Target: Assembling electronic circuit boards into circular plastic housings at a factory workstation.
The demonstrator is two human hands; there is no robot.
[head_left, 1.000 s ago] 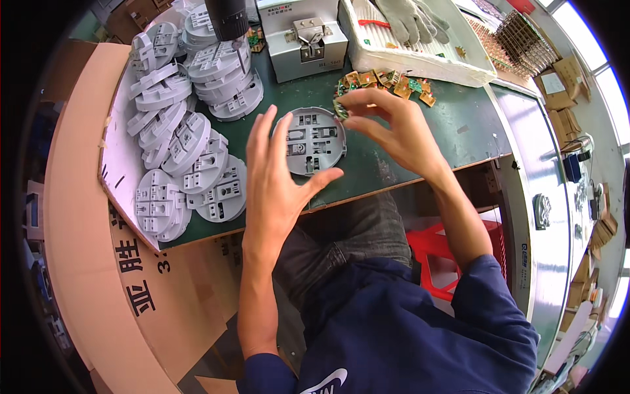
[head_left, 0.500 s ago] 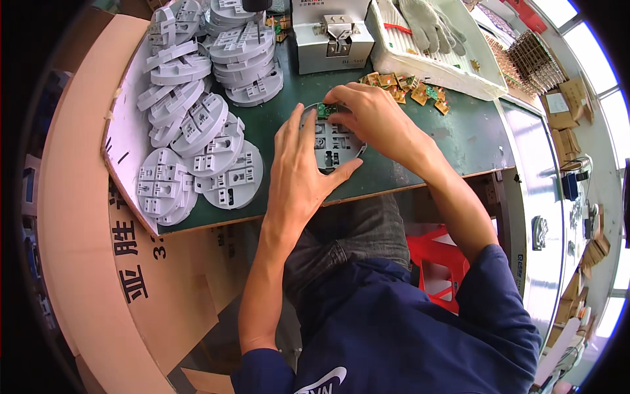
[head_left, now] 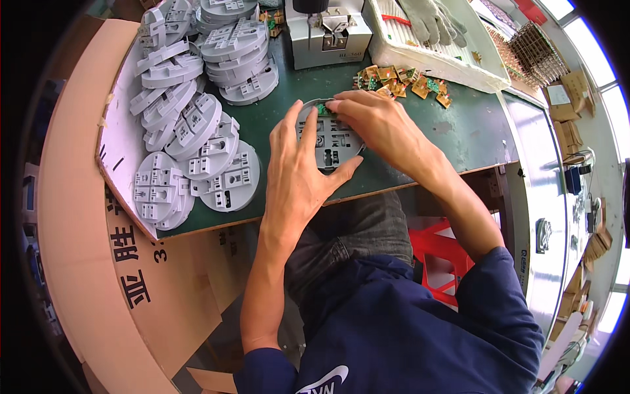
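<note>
Green tabletop (head_left: 459, 134), crowded. Grey round plastic discs (head_left: 197, 141) heaped at the left beside a cardboard box flap (head_left: 85, 217). A white tray (head_left: 453, 62) with a grey glove (head_left: 430, 20) lies at the back. Small brown circuit pieces (head_left: 400, 79) are scattered near it.

One grey disc (head_left: 331, 141), ribbed with slots, lies flat near the front edge. Left hand (head_left: 298, 174) rests on it, fingers spread wide. Right hand (head_left: 374, 121) pinches a small green piece (head_left: 323, 109) at its rim.
</note>
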